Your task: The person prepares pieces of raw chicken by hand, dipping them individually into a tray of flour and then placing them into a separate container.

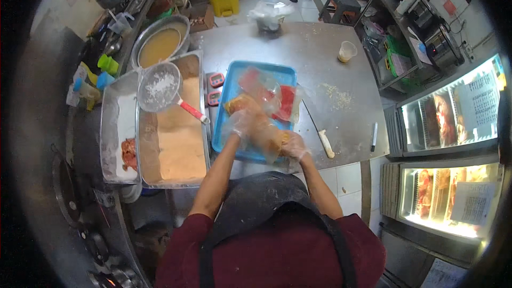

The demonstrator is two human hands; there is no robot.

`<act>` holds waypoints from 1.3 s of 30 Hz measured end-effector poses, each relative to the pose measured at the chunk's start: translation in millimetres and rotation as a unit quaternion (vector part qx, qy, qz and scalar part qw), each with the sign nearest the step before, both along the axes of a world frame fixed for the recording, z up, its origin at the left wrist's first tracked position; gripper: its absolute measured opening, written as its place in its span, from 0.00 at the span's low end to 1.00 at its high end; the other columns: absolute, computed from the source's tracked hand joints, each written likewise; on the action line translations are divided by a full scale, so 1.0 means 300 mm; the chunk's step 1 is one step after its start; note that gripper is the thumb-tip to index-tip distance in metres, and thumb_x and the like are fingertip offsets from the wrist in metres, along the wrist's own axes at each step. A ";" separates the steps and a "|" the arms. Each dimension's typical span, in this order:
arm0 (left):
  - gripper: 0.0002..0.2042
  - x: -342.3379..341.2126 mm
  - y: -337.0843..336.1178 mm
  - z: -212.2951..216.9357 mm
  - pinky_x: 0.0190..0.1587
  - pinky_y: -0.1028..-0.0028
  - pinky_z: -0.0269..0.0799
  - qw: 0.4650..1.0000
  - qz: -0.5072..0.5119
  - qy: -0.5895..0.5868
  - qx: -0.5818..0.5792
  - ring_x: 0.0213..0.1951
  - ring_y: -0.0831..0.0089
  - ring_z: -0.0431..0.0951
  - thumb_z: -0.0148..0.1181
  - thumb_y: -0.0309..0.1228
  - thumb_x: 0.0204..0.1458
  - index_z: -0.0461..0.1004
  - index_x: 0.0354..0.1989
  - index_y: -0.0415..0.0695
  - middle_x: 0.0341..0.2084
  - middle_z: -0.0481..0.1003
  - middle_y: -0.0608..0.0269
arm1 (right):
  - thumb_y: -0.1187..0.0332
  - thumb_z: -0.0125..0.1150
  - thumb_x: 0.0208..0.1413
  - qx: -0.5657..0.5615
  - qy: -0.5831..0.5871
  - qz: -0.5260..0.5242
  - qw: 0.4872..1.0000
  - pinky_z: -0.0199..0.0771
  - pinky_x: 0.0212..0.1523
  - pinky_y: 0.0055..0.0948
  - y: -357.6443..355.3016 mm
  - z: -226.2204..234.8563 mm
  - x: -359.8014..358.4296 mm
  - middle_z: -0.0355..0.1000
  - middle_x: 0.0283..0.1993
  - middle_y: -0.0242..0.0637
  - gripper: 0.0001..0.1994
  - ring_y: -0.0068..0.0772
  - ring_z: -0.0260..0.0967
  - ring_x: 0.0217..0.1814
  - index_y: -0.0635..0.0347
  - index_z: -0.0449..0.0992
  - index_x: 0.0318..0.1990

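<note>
Over the blue tray (223, 137), a clear plastic bag with orange-brown contents (261, 128) is stretched between my hands, smeared by motion. My left hand (242, 122), in a clear plastic glove, is closed on the bag's left side. Gloved in the same way, my right hand (294, 146) grips its lower right end near the tray's corner. Red packets in clear plastic (286, 103) lie in the tray behind the bag. Just right of the tray is a long knife with a pale handle (326, 144). What exactly fills the bag is too blurred to tell.
To my left stand metal pans of orange-tan powder (181, 152) and white powder (118, 144), with a red-handled sieve (160, 86) across them. Two red timers (214, 98) sit beside the tray. A marker (374, 136) and a cup (347, 52) are on the right.
</note>
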State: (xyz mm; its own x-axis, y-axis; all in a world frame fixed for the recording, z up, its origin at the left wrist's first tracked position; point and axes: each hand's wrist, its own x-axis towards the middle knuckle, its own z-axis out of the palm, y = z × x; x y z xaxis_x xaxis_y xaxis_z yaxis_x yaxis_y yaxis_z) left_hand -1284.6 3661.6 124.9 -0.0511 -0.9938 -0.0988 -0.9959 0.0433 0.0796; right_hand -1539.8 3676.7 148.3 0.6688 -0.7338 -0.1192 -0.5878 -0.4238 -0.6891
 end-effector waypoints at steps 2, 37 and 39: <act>0.23 -0.070 0.002 0.076 0.52 0.63 0.68 0.961 0.037 0.269 -0.049 0.48 0.58 0.76 0.38 0.45 0.65 0.74 0.51 0.40 0.41 0.78 0.51 | 0.54 0.51 0.60 0.073 -0.018 -0.116 0.990 0.73 0.50 0.32 0.035 0.222 -0.107 0.76 0.49 0.36 0.16 0.37 0.75 0.46 0.54 0.77 0.44; 0.23 1.114 1.257 0.362 0.46 0.71 0.74 0.574 0.539 0.414 -0.458 0.42 0.70 0.77 0.69 0.35 0.49 0.70 0.51 0.39 0.45 0.76 0.60 | 0.59 0.61 0.56 0.207 -0.069 0.143 0.965 0.71 0.41 0.32 0.493 0.664 1.720 0.74 0.38 0.39 0.16 0.28 0.72 0.42 0.67 0.75 0.39; 0.21 1.150 1.139 0.561 0.44 0.71 0.75 0.547 0.555 0.465 -0.421 0.41 0.68 0.77 0.68 0.34 0.49 0.71 0.49 0.39 0.43 0.75 0.58 | 0.58 0.57 0.59 0.119 -0.306 0.125 0.936 0.72 0.41 0.30 0.400 0.446 1.833 0.75 0.37 0.40 0.18 0.27 0.72 0.40 0.68 0.76 0.41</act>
State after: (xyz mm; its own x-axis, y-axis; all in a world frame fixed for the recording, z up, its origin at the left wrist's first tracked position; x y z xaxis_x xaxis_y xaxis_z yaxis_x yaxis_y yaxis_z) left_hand -939.6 4003.3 293.2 0.9901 -0.1376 -0.0260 0.0072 -0.1353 0.9908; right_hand -990.0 3796.8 282.2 0.8126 -0.5469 0.2013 0.0443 -0.2864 -0.9571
